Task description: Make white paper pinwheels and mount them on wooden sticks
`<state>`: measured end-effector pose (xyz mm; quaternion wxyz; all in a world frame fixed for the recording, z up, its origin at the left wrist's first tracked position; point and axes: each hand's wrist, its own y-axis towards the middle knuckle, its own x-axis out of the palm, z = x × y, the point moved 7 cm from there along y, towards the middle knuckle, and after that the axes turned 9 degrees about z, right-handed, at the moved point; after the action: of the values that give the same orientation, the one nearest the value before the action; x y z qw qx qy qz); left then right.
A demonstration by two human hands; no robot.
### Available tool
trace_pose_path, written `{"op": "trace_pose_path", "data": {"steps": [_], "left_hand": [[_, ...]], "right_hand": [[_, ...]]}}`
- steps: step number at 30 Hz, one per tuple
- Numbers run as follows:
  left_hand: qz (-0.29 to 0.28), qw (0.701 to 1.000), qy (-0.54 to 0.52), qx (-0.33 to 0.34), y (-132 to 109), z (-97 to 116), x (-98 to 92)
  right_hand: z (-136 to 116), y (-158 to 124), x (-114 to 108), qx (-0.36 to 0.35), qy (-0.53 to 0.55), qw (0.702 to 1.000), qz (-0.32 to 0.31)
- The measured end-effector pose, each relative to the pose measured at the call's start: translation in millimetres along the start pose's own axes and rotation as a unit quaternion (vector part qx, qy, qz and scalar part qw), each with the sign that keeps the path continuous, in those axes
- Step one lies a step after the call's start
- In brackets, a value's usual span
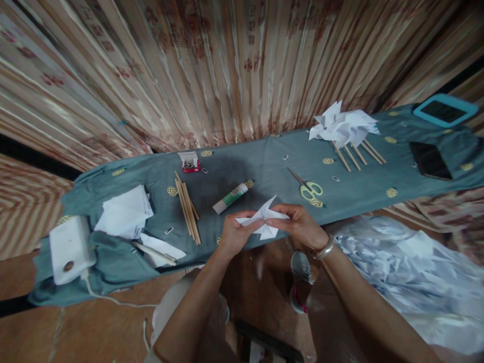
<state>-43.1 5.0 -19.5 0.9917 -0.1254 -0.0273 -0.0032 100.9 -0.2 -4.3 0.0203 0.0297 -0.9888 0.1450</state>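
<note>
A white paper pinwheel [267, 231] is held over the table's front edge, between both hands. My left hand [235, 233] pinches its left side, thumb on top near the middle. On the other side my right hand [298, 224], with a bracelet at the wrist, grips the right blade. Just beyond the left hand lies a glue stick [230, 198]. Green-handled scissors [308, 187] rest past the right hand. Several wooden sticks [186, 209] lie to the left, near an open red box [189, 164] of small metal pieces.
Finished pinwheels on sticks [342, 128] lie at the back right, near a dark phone [430, 160] and a blue-framed device [446, 111]. At left are paper sheets [124, 212], a pen [154, 253] and a corded white power bank [71, 249]. A plastic bag of white paper pieces [412, 272] stands below right.
</note>
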Motion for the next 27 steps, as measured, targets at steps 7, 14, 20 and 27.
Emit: {"op": "trace_pose_path", "data": {"steps": [7, 14, 20, 27], "left_hand": [[0.002, 1.0, -0.01, -0.015, 0.3, 2.2, 0.6], [0.013, 0.998, -0.04, -0.051, -1.2, -2.0, 0.0], [0.023, 0.997, -0.045, -0.059, -0.9, -3.6, -0.3], [0.033, 0.996, -0.048, -0.061, -0.1, -2.7, 0.3]], "right_hand": [[2.0, 0.4, 1.1, 0.009, 0.002, 1.0, 0.0], [3.7, -1.7, -0.9, 0.033, 0.011, 0.999, 0.021], [3.0, -2.4, 0.5, 0.023, 0.019, 0.999, 0.02], [3.5, -1.6, 1.6, 0.022, 0.024, 0.999, 0.025]]}}
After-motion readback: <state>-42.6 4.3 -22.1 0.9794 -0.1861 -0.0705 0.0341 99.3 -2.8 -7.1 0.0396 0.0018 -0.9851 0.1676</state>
